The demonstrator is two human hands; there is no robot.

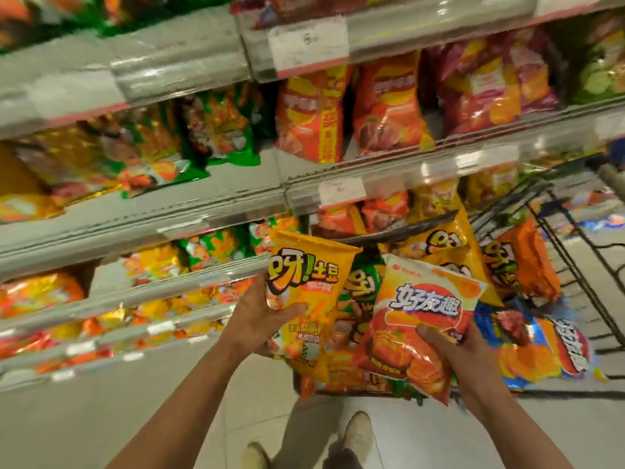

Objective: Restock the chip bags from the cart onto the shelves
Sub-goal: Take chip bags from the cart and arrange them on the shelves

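My left hand grips a yellow chip bag by its left side, thumb across the front, holding it upright above the cart. My right hand holds a red-and-white chip bag from its lower right, thumb on the front. Both bags hang over the wire cart, which is piled with several more yellow, orange and blue chip bags. The shelves stand to the left and ahead, stocked with rows of bags.
Price labels run along the shelf edges. Red-orange bags fill the upper middle shelf, green-and-yellow ones lie to the left. My legs and shoes stand on the pale floor below the cart.
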